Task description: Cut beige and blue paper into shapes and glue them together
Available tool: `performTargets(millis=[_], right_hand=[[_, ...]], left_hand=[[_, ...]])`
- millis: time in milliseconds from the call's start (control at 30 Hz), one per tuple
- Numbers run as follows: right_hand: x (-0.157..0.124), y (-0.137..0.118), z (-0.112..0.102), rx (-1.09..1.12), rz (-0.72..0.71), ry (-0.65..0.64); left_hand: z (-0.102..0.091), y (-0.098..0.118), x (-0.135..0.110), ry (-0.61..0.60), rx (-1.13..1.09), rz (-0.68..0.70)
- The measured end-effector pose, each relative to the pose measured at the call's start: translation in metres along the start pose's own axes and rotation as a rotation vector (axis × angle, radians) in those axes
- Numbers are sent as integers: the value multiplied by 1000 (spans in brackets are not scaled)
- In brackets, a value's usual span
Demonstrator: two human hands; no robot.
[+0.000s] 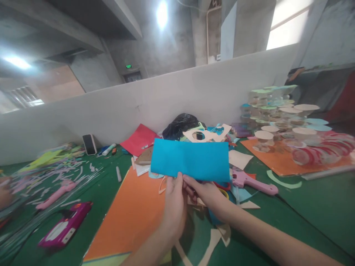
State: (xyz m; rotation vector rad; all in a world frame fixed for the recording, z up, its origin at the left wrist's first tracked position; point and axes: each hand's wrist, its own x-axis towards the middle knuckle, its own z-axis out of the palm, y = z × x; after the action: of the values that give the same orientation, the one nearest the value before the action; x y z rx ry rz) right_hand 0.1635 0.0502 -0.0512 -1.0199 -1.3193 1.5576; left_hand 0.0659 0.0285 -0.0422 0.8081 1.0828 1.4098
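A flat blue sheet of craft paper (191, 157) is held up in front of me, with a faint crease down its left half. My left hand (176, 195) pinches its lower edge near the middle, thumb on the near face. Right beside it, my right hand (199, 188) grips the same edge, its fingers curled under. Most of the fingertips are hidden behind the sheet. Just right of the sheet lies a pink hot glue gun (255, 183) with a black cord. Cream paper offcuts (212, 244) are scattered below my hands.
Orange sheets (130, 214) lie to the left, near a magenta power box (66, 225) and another pink glue gun (57, 194). Cups topped with paper discs (263, 136) stand at right. A phone (89, 144) leans on the white partition (111, 107). Another person's hand (4, 192) shows far left.
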Motion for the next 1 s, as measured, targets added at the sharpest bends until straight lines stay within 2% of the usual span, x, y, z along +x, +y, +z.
performTargets(millis=[100, 167, 233, 300, 367, 467, 533, 600, 633, 733, 833, 933, 1000], right_hand=[[3, -6, -12, 174, -71, -4], [8, -14, -31, 249, -129, 72], [12, -20, -51, 291, -193, 203], [14, -23, -63, 277, -171, 223], [14, -21, -59, 189, -97, 102], [8, -13, -33, 44, -13, -130], [6, -8, -16, -8, 8, -201], [5, -5, -9, -7, 49, -170], [6, -4, -9, 14, 52, -146], [8, -7, -21, 87, -10, -95], [11, -13, -34, 45, -36, -70], [14, -16, -40, 50, -55, -68], [17, -13, -42, 90, -80, -73]], left_hand=[[-14, 12, 14, 95, -13, 139], [-28, 25, 29, 154, -27, 217], [-37, 36, 43, 218, -95, 303], [-38, 43, 49, 228, -176, 314], [-31, 42, 45, 211, -230, 281], [-14, 28, 26, 184, -241, 177], [-6, 15, 13, 115, -209, 70], [-2, 5, 4, 72, -168, 0], [-2, 2, 3, 83, -162, 9], [-4, 0, 9, 135, -171, 101], [-9, 5, 21, 148, -165, 155], [-15, 10, 31, 209, -161, 217], [-20, 11, 36, 204, -161, 264]])
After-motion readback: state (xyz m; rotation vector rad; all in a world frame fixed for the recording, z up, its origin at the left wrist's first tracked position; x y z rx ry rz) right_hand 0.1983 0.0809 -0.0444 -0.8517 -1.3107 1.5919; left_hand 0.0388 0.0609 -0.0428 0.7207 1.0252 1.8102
